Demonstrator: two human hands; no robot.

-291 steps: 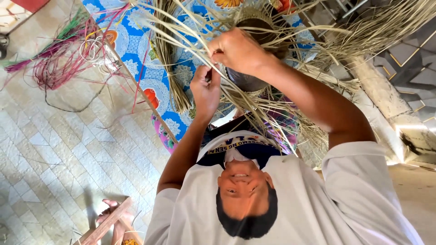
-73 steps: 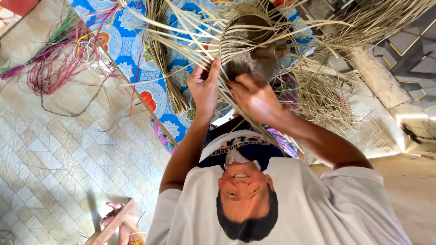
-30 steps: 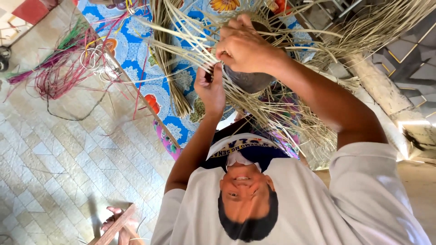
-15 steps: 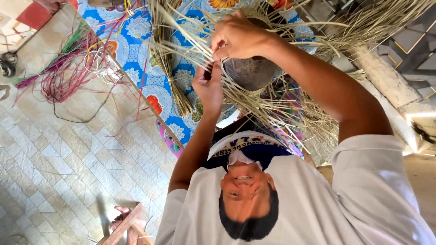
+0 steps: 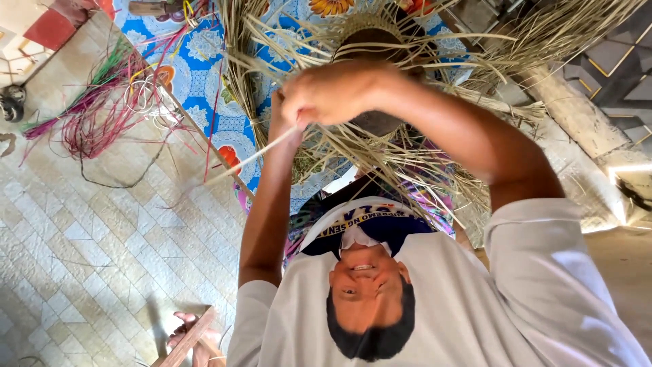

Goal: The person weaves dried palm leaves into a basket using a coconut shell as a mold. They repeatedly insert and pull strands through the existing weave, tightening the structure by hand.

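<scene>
A rounded, half-woven straw piece (image 5: 370, 41) sits in front of me, with long loose straw strands (image 5: 407, 163) fanning out all around it. My right hand (image 5: 339, 92) is raised before it, blurred, fingers pinched on one pale strand (image 5: 251, 158) that runs down to the left. My left hand (image 5: 280, 121) is just left of and partly behind the right hand, pressed in among the strands at the edge of the weave. Its fingertips are hidden.
A blue flowered mat (image 5: 204, 68) lies under the work on a pale tiled floor (image 5: 102, 238). A bundle of pink and green strands (image 5: 102, 115) lies at left. Another person's hand on a wooden slat (image 5: 190, 333) shows at the bottom. A concrete step (image 5: 577, 115) is at right.
My right hand has come lower and nearer to me, drawing a strand out of the weave toward the left. My left hand has stayed at the weave's edge.
</scene>
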